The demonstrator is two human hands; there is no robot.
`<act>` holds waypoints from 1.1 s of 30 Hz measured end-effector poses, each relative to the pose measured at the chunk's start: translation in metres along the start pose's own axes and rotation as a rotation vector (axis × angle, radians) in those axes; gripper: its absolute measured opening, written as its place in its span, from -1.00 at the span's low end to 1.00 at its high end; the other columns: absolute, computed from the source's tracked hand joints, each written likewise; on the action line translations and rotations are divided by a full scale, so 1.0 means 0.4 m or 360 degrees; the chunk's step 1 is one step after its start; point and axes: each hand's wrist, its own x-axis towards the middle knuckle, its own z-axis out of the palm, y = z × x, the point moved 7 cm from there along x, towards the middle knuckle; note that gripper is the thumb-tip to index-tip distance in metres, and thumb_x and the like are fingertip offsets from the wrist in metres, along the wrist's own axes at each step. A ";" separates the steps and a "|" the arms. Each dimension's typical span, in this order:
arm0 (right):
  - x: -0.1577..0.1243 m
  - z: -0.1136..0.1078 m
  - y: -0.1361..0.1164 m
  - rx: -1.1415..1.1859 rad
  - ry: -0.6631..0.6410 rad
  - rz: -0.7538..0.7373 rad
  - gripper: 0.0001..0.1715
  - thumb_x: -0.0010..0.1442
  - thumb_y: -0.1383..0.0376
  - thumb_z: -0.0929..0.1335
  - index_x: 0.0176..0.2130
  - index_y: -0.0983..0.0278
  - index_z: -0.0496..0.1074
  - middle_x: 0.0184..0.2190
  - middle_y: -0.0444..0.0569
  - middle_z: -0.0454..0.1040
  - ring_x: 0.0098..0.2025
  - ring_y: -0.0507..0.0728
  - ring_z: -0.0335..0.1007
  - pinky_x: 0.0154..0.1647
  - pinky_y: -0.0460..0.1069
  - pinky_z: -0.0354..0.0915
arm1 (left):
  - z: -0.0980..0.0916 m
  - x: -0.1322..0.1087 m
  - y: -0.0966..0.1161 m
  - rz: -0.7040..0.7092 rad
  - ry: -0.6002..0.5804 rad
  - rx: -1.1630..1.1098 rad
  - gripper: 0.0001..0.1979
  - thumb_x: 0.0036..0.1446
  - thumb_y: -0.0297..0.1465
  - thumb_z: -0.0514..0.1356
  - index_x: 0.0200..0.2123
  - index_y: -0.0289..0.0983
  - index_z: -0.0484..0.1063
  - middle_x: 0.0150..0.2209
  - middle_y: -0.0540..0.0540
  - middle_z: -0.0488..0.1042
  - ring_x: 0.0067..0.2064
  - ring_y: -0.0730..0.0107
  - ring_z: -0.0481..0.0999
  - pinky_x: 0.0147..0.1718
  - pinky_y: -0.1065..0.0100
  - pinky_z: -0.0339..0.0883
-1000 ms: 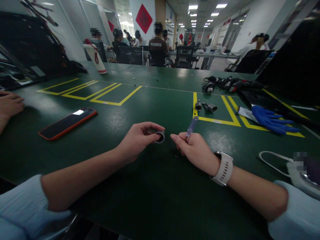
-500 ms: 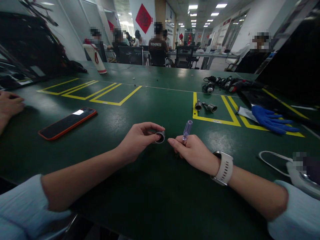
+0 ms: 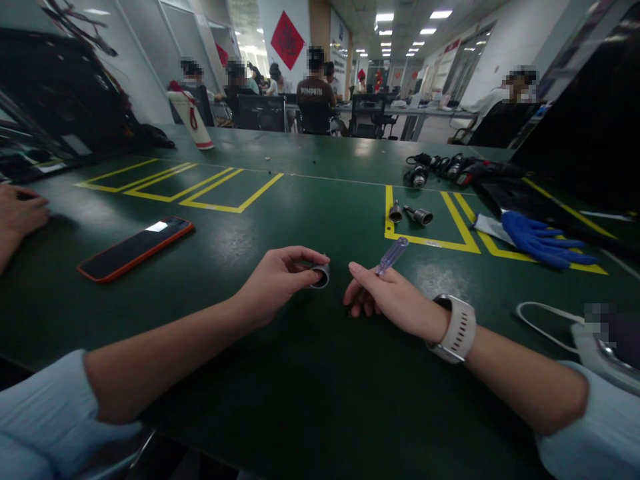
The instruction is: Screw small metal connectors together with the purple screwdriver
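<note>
The green tabletop [image 3: 310,400], marked with yellow boxes, carries everything. A phone in an orange case [image 3: 135,248] lies face up toward its left edge, where another person's hand [image 3: 20,210] rests. A blue glove [image 3: 543,238] lies toward the right edge, with a heap of dark parts [image 3: 440,167] behind it toward the far right corner. In the middle, nearer the front edge, the left hand [image 3: 273,280] pinches a short metal ring [image 3: 320,275] between thumb and fingertips, just above the surface. The right hand [image 3: 390,303], with a white watch [image 3: 457,328] on its wrist, is curled around a small screwdriver [image 3: 393,256]. Its clear handle slants up and to the right, and its tip is hidden under the fingers. Ring and screwdriver are near each other but apart, so the tool seems not yet put to the ring. Two similar small metal parts [image 3: 411,214] lie untouched in the yellow box beyond.
</note>
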 end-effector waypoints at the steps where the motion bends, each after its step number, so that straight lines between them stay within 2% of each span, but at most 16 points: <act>1: -0.002 -0.004 -0.003 0.0011 0.0021 0.0004 -0.28 0.32 -0.02 0.03 -0.45 0.35 0.47 -0.63 -0.08 0.39 -0.56 0.00 0.29 -0.50 -0.07 0.15 | 0.000 0.000 0.000 -0.0002 -0.0001 0.0004 -0.81 -0.15 -0.55 0.27 -0.35 -0.32 0.51 -0.28 -0.07 0.57 -0.25 0.36 0.53 -0.18 0.30 0.40; 4: -0.006 -0.016 -0.022 0.0029 0.0094 -0.0053 -0.38 0.33 0.07 0.07 -0.46 0.35 0.45 -0.66 -0.16 0.24 -0.59 -0.02 0.18 -0.54 -0.08 0.10 | 0.003 -0.002 0.002 0.0004 -0.0016 0.0009 -0.81 -0.15 -0.54 0.28 -0.35 -0.31 0.51 -0.27 -0.07 0.57 -0.24 0.35 0.54 -0.16 0.27 0.40; 8: -0.001 -0.018 -0.032 0.0178 0.0024 -0.0074 -0.89 0.19 0.34 0.25 -0.33 0.31 0.36 -0.60 -0.23 0.24 -0.58 -0.04 0.15 -0.58 -0.12 0.09 | 0.001 -0.002 0.003 0.0002 -0.0013 0.0009 -0.82 -0.14 -0.55 0.28 -0.36 -0.30 0.52 -0.26 -0.07 0.57 -0.26 0.35 0.54 -0.16 0.26 0.40; 9: 0.001 -0.017 -0.028 0.0207 -0.0009 -0.0046 -0.95 0.13 0.41 0.27 -0.33 0.30 0.33 -0.60 -0.24 0.25 -0.59 -0.05 0.15 -0.59 -0.13 0.08 | 0.001 -0.002 0.003 -0.0003 -0.0014 0.0010 -0.82 -0.14 -0.55 0.28 -0.36 -0.30 0.52 -0.26 -0.07 0.57 -0.27 0.36 0.54 -0.17 0.26 0.40; 12: 0.007 -0.013 -0.014 0.0207 -0.0111 0.0044 -0.85 0.02 0.53 0.25 -0.41 0.30 0.29 -0.65 -0.26 0.26 -0.63 -0.07 0.13 -0.64 -0.16 0.02 | 0.001 -0.002 0.002 -0.0011 -0.0013 0.0021 -0.83 -0.13 -0.55 0.28 -0.36 -0.31 0.52 -0.26 -0.07 0.57 -0.27 0.37 0.54 -0.17 0.27 0.40; 15: 0.009 -0.009 -0.008 0.0150 -0.0163 0.0074 -0.82 -0.03 0.56 0.24 -0.47 0.31 0.30 -0.71 -0.27 0.24 -0.66 -0.08 0.12 -0.65 -0.16 0.00 | 0.002 -0.001 -0.001 -0.0005 -0.0018 0.0022 -0.82 -0.14 -0.55 0.29 -0.36 -0.31 0.52 -0.25 -0.08 0.57 -0.27 0.37 0.54 -0.16 0.27 0.40; 23: 0.007 0.019 -0.019 0.0171 -0.0232 -0.0019 -0.82 -0.01 0.56 0.26 -0.45 0.31 0.32 -0.67 -0.26 0.29 -0.62 -0.06 0.23 -0.61 -0.16 0.08 | -0.002 0.000 -0.005 0.0038 -0.0059 0.0018 -0.81 -0.12 -0.54 0.29 -0.34 -0.30 0.52 -0.24 -0.06 0.57 -0.21 0.37 0.54 -0.17 0.32 0.40; 29: 0.006 0.026 -0.029 0.0261 -0.0236 -0.0048 -0.79 -0.01 0.60 0.25 -0.45 0.32 0.30 -0.62 -0.25 0.31 -0.59 -0.06 0.25 -0.55 -0.14 0.16 | 0.002 -0.004 0.003 0.0013 -0.0035 0.0046 -0.83 -0.14 -0.54 0.29 -0.37 -0.30 0.52 -0.24 -0.08 0.57 -0.21 0.34 0.54 -0.14 0.28 0.39; 33: 0.004 0.033 -0.033 0.0249 -0.0262 -0.0030 -0.78 -0.01 0.60 0.25 -0.45 0.31 0.30 -0.64 -0.26 0.29 -0.60 -0.06 0.23 -0.57 -0.15 0.14 | 0.002 -0.006 0.008 -0.0006 -0.0010 0.0060 -0.82 -0.14 -0.55 0.28 -0.36 -0.30 0.52 -0.24 -0.08 0.57 -0.21 0.33 0.54 -0.13 0.27 0.39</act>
